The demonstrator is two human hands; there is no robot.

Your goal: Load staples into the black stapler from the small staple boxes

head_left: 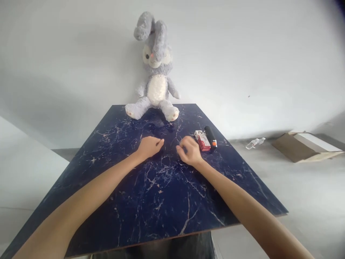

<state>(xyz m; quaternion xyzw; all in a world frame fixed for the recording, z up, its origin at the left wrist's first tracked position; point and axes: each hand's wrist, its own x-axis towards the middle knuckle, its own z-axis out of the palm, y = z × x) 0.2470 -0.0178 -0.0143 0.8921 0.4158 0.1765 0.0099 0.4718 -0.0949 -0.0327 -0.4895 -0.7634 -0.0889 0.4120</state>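
Note:
Both my arms reach over a dark blue marble-patterned tabletop (161,201). My left hand (149,146) rests on the table near its middle, fingers curled and pressed together; whatever is in them is hidden. My right hand (189,150) lies a little to the right, fingers curled in a pinch around something small and dark that I cannot make out. Just right of this hand lie a red and white small box (202,140) and a black cylinder with an orange band (210,137).
A grey plush rabbit (155,72) sits at the table's far edge against the white wall. On the floor to the right lie a small clear bottle (254,143) and a flat cardboard box (306,145).

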